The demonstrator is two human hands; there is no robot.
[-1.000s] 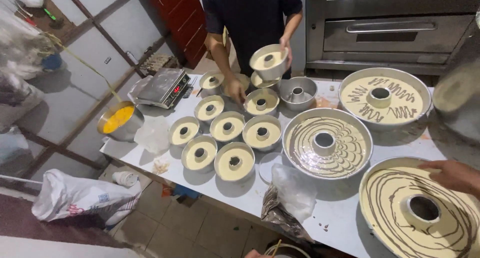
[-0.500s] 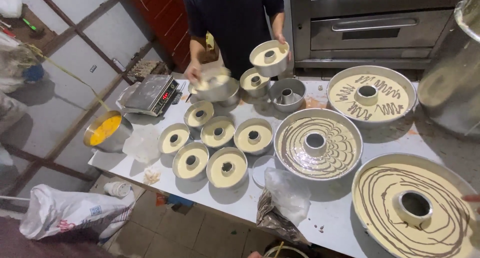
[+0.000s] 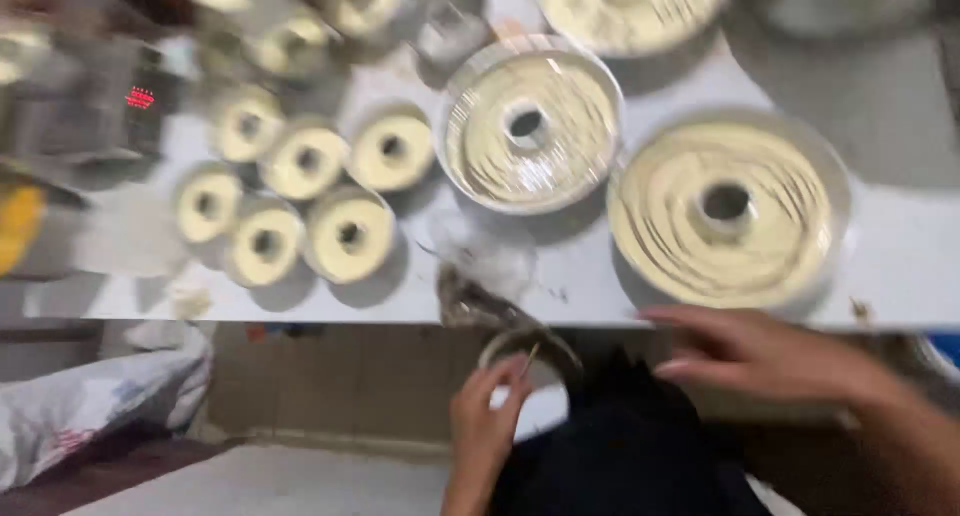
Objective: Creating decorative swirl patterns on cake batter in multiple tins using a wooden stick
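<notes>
The view is blurred by motion. My left hand (image 3: 485, 416) is below the table's front edge, its fingers pinched on what looks like a thin stick (image 3: 530, 356), beside a round rim (image 3: 530, 338) that hangs under the edge. My right hand (image 3: 760, 356) stretches leftwards along the table's front edge with its fingers apart and nothing in it. Just beyond it stands a large ring pan (image 3: 725, 211) full of pale batter with dark streaks. A dark cloth (image 3: 620, 446) lies between my hands.
A second large ring pan (image 3: 530, 126) and a third (image 3: 625, 6) stand further back on the white table (image 3: 900, 266). Several small batter-filled ring pans (image 3: 350, 236) cluster at the left. A scale (image 3: 90, 106), a yellow-filled bowl (image 3: 15, 226), crumpled plastic (image 3: 480, 266) and a floor sack (image 3: 90, 406) are around.
The view has dropped and closed in on the table's front edge. The person at the far side is out of view. Both my hands now show below the large pan.
</notes>
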